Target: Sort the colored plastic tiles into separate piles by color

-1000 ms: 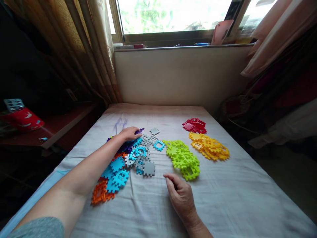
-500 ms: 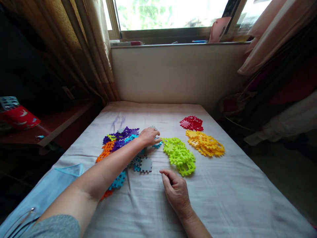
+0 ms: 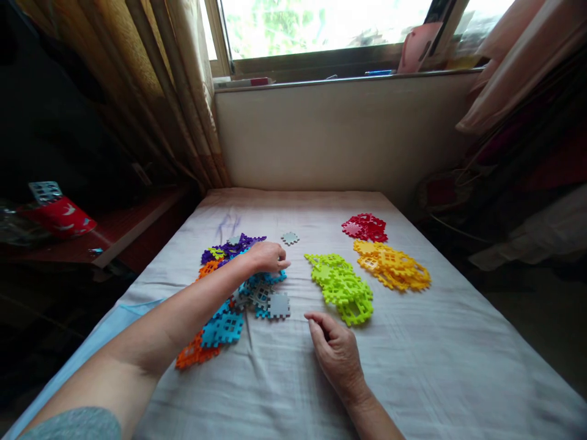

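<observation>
My left hand reaches across a mixed heap of flat interlocking plastic tiles in blue, grey, purple and orange. Its fingers are curled and pressed together over the blue and grey pieces; what they pinch is hidden. My right hand rests on the white sheet in front of the lime green pile, fingers loosely curled, nothing visible in them. One grey tile lies alone behind the heap. A yellow pile and a red pile lie further right.
The sheet covers a bed ending at a cream wall under a window sill. Curtains hang at the left. A dark side shelf with a red packet sits left of the bed.
My left hand swept right from the purple tiles to the heap's right edge, then drew back a little. The blue tile that lay near the green pile is gone from there. My right hand barely moved.
</observation>
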A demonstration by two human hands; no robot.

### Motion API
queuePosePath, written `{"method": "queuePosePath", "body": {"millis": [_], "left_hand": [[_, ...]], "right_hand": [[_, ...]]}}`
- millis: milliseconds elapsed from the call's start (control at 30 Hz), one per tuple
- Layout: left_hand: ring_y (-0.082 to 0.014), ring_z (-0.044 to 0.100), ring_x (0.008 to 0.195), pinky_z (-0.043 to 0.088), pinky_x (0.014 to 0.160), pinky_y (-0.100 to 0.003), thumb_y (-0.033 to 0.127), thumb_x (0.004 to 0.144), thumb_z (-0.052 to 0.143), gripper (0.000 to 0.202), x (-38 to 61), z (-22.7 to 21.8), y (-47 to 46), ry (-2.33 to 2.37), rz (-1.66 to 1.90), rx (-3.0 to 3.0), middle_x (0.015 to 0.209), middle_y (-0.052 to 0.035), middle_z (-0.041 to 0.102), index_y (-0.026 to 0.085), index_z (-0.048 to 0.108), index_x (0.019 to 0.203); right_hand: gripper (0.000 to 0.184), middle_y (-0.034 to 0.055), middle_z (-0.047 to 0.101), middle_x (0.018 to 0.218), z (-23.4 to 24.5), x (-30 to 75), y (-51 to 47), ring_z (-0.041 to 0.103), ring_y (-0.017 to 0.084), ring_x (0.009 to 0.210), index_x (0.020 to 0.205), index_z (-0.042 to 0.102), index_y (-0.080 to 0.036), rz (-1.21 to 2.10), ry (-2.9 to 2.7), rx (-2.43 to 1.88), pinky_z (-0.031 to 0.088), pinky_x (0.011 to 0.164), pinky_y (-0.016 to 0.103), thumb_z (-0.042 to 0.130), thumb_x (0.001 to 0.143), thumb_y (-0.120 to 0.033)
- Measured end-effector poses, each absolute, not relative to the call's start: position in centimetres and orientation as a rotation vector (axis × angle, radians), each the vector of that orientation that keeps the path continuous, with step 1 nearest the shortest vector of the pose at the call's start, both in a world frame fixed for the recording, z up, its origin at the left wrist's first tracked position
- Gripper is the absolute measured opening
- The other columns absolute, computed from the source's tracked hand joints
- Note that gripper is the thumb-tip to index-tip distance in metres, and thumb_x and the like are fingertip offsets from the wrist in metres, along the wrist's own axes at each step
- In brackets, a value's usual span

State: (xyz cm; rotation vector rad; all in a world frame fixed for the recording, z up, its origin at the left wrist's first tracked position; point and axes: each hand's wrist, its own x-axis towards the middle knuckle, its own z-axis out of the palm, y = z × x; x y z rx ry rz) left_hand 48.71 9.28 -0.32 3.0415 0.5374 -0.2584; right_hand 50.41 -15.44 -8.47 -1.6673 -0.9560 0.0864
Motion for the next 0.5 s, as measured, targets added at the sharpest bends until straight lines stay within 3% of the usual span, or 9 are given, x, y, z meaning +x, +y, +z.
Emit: {"method": "queuePosePath", "body": {"millis": [100, 233, 300, 500], "left_hand": [[-0.0215, 0.068, 0.090, 0.048, 0.075, -0.028, 0.045, 0.087, 0.049, 0.031, 50.3, -0.3, 10.0, 0.712, -0.214, 3.004, 0.094, -0.0038, 0.075, 0.026, 0.074, 0.087], [-0.0239, 0.061, 0.114, 0.046, 0.090, -0.031, 0.043, 0.088, 0.051, 0.040, 53.0, -1.4, 10.9, 0.918, -0.064, 2.956, 0.126, -0.0069, 0.066, 0.025, 0.063, 0.122], [-0.0266, 0.057, 0.121, 0.045, 0.096, -0.034, 0.046, 0.085, 0.055, 0.051, 54.1, -2.2, 11.1, 0.989, -0.030, 2.933, 0.135, -0.0101, 0.060, 0.023, 0.055, 0.131], [-0.0301, 0.059, 0.117, 0.045, 0.096, -0.039, 0.049, 0.087, 0.052, 0.044, 55.2, -3.5, 11.2, 1.045, -0.056, 2.922, 0.127, -0.0120, 0.064, 0.021, 0.063, 0.119]], "right_hand": [[0.023, 0.0017, 0.075, 0.076, -8.5, 50.4, -15.5, 0.072, 0.015, 0.067, 0.087, 0.074, -0.019, 0.080, -0.960, -1.667, 0.054, 0.064, 0.019, 0.052, 0.087, -0.024], [0.022, 0.0012, 0.075, 0.074, -8.4, 50.5, -15.4, 0.071, 0.014, 0.065, 0.086, 0.074, -0.020, 0.086, -0.963, -1.662, 0.054, 0.062, 0.019, 0.051, 0.087, -0.023], [0.023, 0.0008, 0.075, 0.073, -8.3, 50.5, -15.4, 0.070, 0.014, 0.063, 0.086, 0.073, -0.020, 0.084, -0.966, -1.664, 0.053, 0.061, 0.018, 0.051, 0.087, -0.022], [0.023, 0.0003, 0.073, 0.070, -8.1, 50.4, -15.4, 0.068, 0.013, 0.060, 0.086, 0.073, -0.020, 0.076, -0.968, -1.683, 0.051, 0.058, 0.019, 0.050, 0.087, -0.022]]}}
